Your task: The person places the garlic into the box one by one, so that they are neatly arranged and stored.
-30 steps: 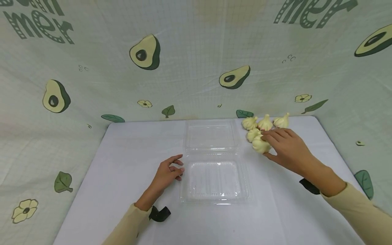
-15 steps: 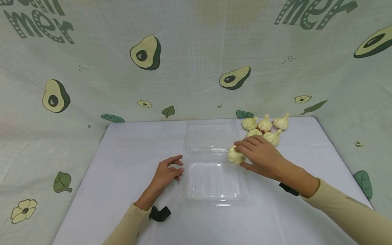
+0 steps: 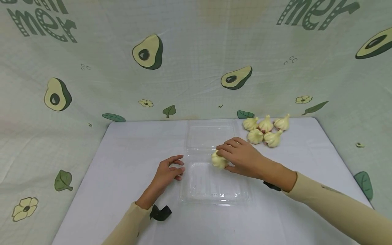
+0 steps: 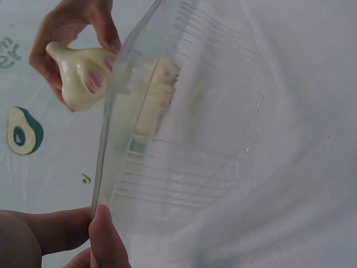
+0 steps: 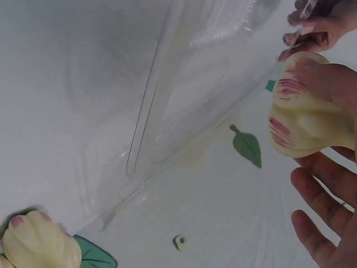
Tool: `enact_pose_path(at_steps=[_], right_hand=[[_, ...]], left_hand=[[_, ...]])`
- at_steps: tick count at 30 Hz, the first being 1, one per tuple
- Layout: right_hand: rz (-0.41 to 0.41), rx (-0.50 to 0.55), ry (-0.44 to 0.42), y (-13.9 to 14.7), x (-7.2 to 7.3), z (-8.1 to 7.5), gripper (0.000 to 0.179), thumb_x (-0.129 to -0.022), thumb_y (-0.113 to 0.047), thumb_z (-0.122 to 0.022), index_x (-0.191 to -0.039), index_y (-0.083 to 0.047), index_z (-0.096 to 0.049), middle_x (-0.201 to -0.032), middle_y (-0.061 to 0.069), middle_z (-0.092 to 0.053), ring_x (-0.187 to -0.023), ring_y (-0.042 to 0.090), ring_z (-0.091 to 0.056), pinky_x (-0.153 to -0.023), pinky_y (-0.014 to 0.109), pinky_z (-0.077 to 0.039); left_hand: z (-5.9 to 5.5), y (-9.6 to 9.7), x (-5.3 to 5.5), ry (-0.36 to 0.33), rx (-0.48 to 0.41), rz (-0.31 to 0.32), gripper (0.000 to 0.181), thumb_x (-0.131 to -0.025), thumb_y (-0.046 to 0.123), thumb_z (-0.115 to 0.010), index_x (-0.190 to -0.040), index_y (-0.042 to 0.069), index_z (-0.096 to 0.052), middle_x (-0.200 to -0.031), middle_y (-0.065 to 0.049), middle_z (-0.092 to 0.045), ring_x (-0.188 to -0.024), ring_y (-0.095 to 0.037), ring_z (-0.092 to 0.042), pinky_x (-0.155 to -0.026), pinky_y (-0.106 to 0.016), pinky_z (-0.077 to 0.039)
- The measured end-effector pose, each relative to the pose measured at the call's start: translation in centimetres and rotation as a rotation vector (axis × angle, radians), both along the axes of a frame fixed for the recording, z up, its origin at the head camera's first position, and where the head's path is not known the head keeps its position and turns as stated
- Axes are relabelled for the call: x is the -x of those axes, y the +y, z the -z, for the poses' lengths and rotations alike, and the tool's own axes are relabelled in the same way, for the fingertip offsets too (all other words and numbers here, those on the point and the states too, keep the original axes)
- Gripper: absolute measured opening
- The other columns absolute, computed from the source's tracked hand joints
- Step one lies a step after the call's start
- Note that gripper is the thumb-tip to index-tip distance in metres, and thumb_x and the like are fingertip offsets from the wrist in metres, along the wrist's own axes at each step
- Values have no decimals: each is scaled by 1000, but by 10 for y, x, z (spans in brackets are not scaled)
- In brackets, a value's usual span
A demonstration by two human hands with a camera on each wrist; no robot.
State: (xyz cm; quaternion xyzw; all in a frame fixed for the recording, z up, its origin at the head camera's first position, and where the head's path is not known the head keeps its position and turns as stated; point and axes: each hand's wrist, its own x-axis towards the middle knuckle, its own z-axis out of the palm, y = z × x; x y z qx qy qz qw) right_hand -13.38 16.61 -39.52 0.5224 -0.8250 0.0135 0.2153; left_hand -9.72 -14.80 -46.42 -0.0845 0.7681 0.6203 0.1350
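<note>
My right hand (image 3: 243, 159) grips a garlic bulb (image 3: 218, 161) over the back part of a clear plastic clamshell container (image 3: 214, 200). In the right wrist view, the pale garlic bulb (image 5: 298, 120) with pink streaks sits between thumb and fingers. At the container's left side is my left hand (image 3: 166, 174). The left wrist view shows its thumb and finger pinching the rim of the clear container (image 4: 184, 192). The container's lid (image 3: 211, 134) lies opened back, away from me. Whether the held bulb touches the tray cannot be told.
Several more garlic bulbs (image 3: 272, 139) lie grouped at the table's far right corner. A white cloth covers the table (image 3: 134, 146). Behind it and along both sides hangs a cloth (image 3: 190, 68) printed with avocados and leaves.
My right hand has carried one garlic bulb leftward from the group at the far right to over the container. The left hand has stayed at the container's left edge.
</note>
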Motion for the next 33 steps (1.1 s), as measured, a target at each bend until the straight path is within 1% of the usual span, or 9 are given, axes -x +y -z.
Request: enact_pose_path(at_steps=[6,10,17,22,29,33], right_hand=[[-25,-58,-70,-17,2,4,61,-73,-39,-98,-118,-13,-66,-125,2,-71,-113,23,-65,-102,40,-52],[-40,-70,-115,-25,4,9,61,-74,-38,-98,-119,-14,-65,-125,0,-71,-114,22,-64,-103,40,-52],[-63,-95,-164,-37,8,16,59,-75,-38,-98,-121,-17,-67,-123,-3,-71,-116,20,-63,-104,39,-51],[-74,-128,-170,-43,10,19,60,-74,-37,-98,-121,-18,-67,-121,-5,-71,-117,19,-62,-106,40,-50],[-80,-192,-153,-52,13,17,58,-77,-38,-96,-123,-18,-66,-122,-5,-71,-117,20,-62,-107,40,-49],[-84,-229,-150,-60,14,19,56,-78,-38,-96,-122,-19,-65,-122,-6,-72,-118,19,-61,-108,39,-48]], left_hand=[[-1,1,0,-4,-6,-8,53,-93,-7,-74,-144,0,-61,-118,-17,-64,-75,-16,-66,-60,-24,-58],[-1,2,0,-5,-5,-12,53,-93,-7,-74,-144,0,-62,-118,-17,-64,-75,-16,-66,-60,-24,-58],[-1,2,-1,-14,-6,-13,52,-94,-6,-74,-144,2,-63,-118,-16,-65,-75,-15,-66,-60,-24,-58],[-2,2,-2,-13,-26,-13,52,-93,-6,-73,-144,2,-63,-119,-16,-64,-75,-14,-66,-60,-24,-57],[-3,2,-3,-12,-27,-17,52,-93,-6,-74,-144,3,-63,-118,-15,-64,-74,-14,-65,-59,-24,-57],[-3,1,-2,-12,-30,-17,52,-94,-6,-73,-144,3,-63,-118,-16,-64,-74,-14,-65,-59,-24,-57]])
